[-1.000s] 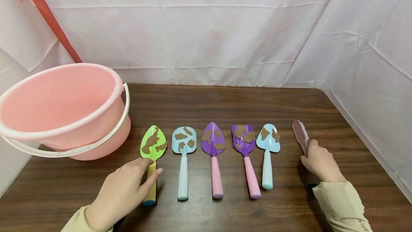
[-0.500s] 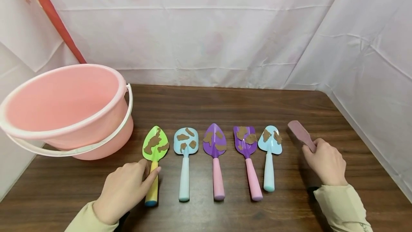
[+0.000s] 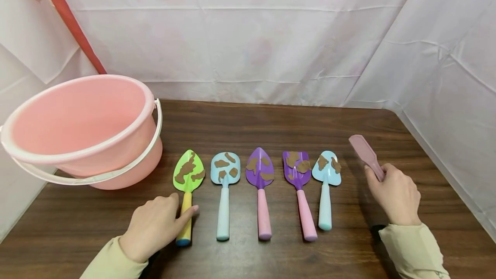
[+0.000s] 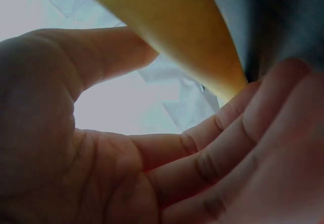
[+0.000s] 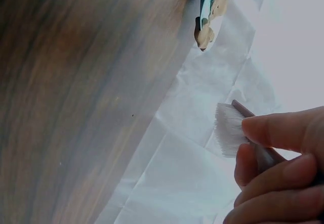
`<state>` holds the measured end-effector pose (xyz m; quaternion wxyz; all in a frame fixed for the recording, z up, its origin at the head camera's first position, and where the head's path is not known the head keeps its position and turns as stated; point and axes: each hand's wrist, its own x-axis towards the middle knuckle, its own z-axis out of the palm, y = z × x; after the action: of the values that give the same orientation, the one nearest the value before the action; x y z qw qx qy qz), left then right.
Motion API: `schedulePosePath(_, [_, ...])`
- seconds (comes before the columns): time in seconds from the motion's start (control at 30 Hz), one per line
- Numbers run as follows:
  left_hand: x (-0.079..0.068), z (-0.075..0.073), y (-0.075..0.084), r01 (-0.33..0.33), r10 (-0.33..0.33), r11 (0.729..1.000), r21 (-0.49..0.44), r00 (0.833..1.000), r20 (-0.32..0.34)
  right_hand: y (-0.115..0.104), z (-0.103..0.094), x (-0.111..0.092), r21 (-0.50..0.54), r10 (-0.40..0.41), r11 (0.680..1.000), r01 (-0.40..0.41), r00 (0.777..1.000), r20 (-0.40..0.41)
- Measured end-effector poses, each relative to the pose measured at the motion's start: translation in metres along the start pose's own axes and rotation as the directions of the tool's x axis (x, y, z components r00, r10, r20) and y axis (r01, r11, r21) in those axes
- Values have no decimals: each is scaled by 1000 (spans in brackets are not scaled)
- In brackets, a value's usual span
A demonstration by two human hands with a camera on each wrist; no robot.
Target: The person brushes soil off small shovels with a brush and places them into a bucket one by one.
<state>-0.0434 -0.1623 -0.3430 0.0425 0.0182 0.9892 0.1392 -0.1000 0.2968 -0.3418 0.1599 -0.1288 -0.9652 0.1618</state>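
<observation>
My left hand (image 3: 153, 225) grips the yellow handle of a green garden trowel (image 3: 190, 167), its thumb across the handle and its fingers on the left side. The left wrist view shows thumb and fingertips at the yellow handle (image 4: 172, 21). Brown patches mark the blade, which lies face up on the table. Over at the right, my right hand (image 3: 397, 195) holds a mauve brush (image 3: 363, 149) by its handle, back side up. Its pale bristles (image 5: 229, 128) face down, seen in the right wrist view, with thumb and fingers pinching the neck.
Right of the green trowel lie a light blue shovel (image 3: 225, 167), a purple pointed trowel (image 3: 260, 167), a purple square shovel (image 3: 296, 180) and a light blue trowel (image 3: 327, 175), all brown-patched. A pink bucket (image 3: 145, 154) stands at left on the wooden table (image 3: 248, 124). White cloth hangs behind.
My right hand has turned the brush from edge-on to back side up and raised its head slightly. The left hand stays at the yellow handle; the whole view has shifted slightly.
</observation>
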Motion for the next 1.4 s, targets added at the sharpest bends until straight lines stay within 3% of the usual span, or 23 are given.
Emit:
schedulePosePath(0.33, [2, 4, -2, -18, 18, 1000, 6, 1000, 0, -3, 0, 1, 25, -24, 999, 25, 998, -56])
schedulePosePath(0.77, [9, 3, -5, -18, 16, 999, 36, 998, 61, -5, 1, 0, 44, -76, 996, 80, 993, -95])
schedulePosePath(1.4, [10, 7, -9, 8, -8, 1000, 10, 999, 49, -15, 0, -5, 46, -137, 989, 143, 984, -116])
